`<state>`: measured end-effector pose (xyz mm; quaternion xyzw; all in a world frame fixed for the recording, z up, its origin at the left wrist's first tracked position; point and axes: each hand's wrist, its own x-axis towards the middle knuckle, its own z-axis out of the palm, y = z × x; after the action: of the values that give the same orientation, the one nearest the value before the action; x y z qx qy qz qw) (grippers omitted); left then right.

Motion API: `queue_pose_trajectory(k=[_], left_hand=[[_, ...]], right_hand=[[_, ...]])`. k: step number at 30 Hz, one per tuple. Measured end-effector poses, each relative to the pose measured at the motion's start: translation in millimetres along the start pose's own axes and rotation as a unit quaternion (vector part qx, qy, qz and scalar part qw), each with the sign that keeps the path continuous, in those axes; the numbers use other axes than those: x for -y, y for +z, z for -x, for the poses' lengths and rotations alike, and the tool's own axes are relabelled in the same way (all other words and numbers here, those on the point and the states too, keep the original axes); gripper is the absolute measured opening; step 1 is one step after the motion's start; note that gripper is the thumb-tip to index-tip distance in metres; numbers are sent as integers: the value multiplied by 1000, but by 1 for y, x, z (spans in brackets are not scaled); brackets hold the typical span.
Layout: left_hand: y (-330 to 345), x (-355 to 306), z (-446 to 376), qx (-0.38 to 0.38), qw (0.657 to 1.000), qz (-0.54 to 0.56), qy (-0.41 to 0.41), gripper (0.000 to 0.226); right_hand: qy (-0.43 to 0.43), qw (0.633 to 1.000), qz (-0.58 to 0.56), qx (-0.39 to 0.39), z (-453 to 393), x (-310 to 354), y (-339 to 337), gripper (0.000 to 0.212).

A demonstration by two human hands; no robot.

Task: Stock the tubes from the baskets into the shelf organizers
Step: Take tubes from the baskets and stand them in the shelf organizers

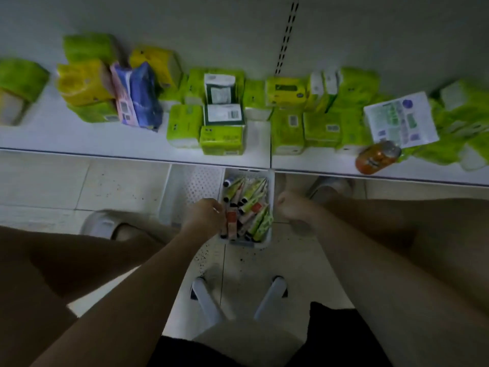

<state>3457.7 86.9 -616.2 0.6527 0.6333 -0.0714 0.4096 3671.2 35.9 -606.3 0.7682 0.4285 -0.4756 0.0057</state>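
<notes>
We are reaching our left hand (207, 214) into the white basket (270, 186) on the floor, fingers curling around tubes (254, 205); our right hand (289, 206) is hanging beside it, curled, holding nothing.

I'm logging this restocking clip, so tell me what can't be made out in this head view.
- Left hand: fingers are curled down among the tubes, hidden behind its own back; grip unclear.
- Right hand: blurred beside the basket; pose unclear.
- Tube labels: too small and dim to read.
- Basket's far end: cut off by the shelf edge.
- Shelf organizers: none visible in the head view.
- Orange bottle: label blurred.
</notes>
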Motion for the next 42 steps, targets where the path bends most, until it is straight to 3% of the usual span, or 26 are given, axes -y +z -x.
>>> queue_pose_trajectory(k=[3,8,12,14,18,22,27,30,32,35,37,42], left_hand=[[17,-3,-28,-23,998,-54,26,29],[30,-21,-65,-35,982,-170,78,48],[33,-29,-88,-47,968,-214,120,41],[35,-25,-99,-49,958,-250,128,37],[42,-20,-114,-15,904,-397,160,36],[48,-27,-123,-24,866,-464,186,39],[57,-36,-140,-43,886,-439,145,29],[62,-39,-138,-21,905,-409,112,24],[67,-37,-134,-4,918,-384,102,24],[71,-28,-128,-1,930,-356,89,27],[69,-25,-128,8,941,-329,80,24],[49,-20,-124,28,985,-164,40,33]], right_hand=[[13,999,-37,20,-41,-3,16,41],[66,984,-156,48,-87,3,39,17],[51,979,-196,-24,-113,5,54,6],[67,979,-190,-39,-130,3,65,13],[149,958,-245,22,-143,7,74,21],[160,973,-167,21,-140,6,70,23],[128,992,-5,2,-158,0,72,18],[114,993,27,12,-160,1,81,23],[135,990,-47,2,-160,-2,86,19],[186,958,-217,24,-163,-2,86,35],[181,937,-298,-14,-163,0,86,39],[122,941,-293,-120,-148,1,88,23]])
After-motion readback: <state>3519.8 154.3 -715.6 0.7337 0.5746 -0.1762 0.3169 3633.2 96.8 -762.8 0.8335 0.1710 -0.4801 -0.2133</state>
